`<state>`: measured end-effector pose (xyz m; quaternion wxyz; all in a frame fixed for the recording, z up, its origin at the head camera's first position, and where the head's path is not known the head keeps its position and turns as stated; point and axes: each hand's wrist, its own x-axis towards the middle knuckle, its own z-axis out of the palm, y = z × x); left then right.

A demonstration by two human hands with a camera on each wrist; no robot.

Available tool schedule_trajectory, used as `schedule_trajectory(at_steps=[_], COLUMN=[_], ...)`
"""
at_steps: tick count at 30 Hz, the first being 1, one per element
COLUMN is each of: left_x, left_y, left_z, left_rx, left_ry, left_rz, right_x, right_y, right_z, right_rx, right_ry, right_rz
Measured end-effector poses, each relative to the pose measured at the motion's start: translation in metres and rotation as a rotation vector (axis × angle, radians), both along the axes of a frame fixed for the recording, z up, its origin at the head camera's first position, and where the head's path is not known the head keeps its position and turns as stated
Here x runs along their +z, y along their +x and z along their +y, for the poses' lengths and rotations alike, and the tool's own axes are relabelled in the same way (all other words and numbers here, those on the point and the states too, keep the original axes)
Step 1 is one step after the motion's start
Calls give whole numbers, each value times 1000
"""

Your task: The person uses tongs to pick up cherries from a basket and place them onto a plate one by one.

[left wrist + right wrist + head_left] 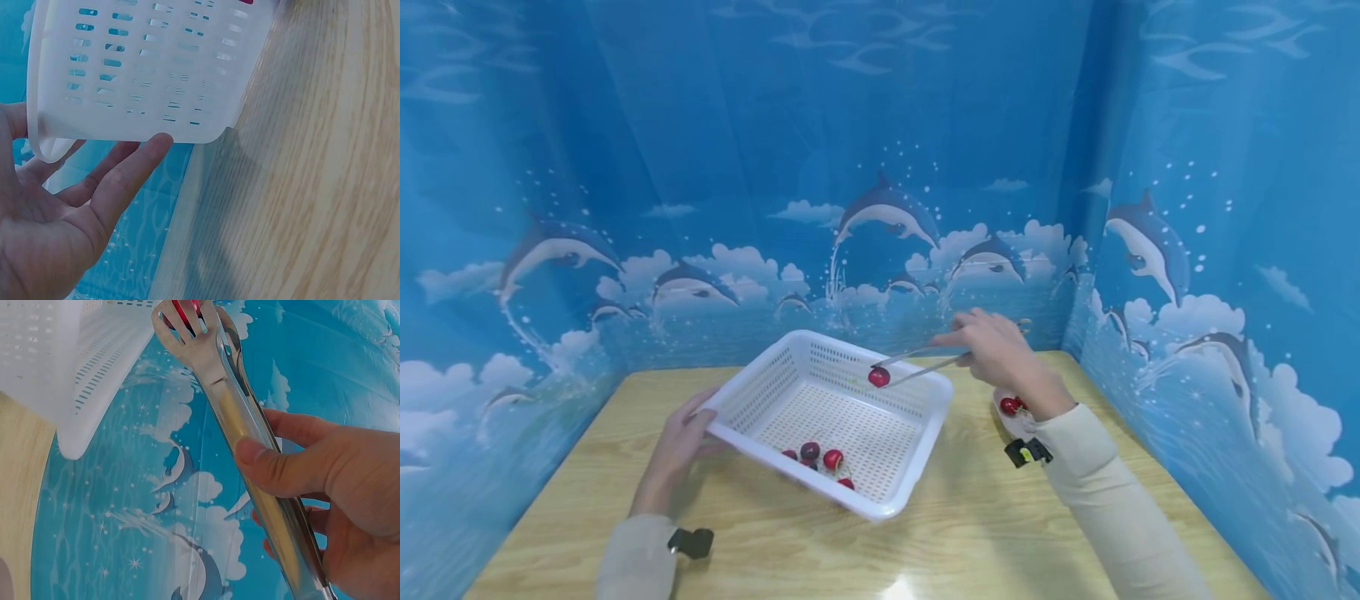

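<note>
My left hand [683, 439] holds the left corner of a white perforated plastic basket [917, 461]; in the left wrist view its fingers [132, 169] lie against the basket's outer wall and the thumb is at the rim. Several dark red cherries [832, 460] lie along the basket's near side. My right hand [996, 346] grips metal tongs [925, 368], thumb on one arm. Between the slotted tips of the tongs [203, 356] a red cherry [879, 377] is pinched, above the basket's far right part.
A small white dish [1017, 427] with a few cherries [1011, 406] stands on the wooden table [955, 533] right of the basket, partly hidden by the right forearm. Blue dolphin-print sheeting [865, 125] encloses the table's back and sides.
</note>
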<state>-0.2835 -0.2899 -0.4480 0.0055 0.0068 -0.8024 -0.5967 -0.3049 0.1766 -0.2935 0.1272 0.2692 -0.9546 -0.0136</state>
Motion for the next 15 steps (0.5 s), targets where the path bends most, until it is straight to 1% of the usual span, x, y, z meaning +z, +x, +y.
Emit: schedule_trajectory(at_steps=[6,12,15], left_x=[0,-1,-1], left_y=[0,1,1], left_z=[1,1,1], left_rx=[3,-3,-6], left_ry=[-3,18,22], left_rz=[-13,-14,-12], right_x=[-1,-3,-4], right_y=[1,2,2], right_z=[11,22,28], right_rx=[0,13,3], right_ry=[-20,-27,-30], right_rz=[2,19,22])
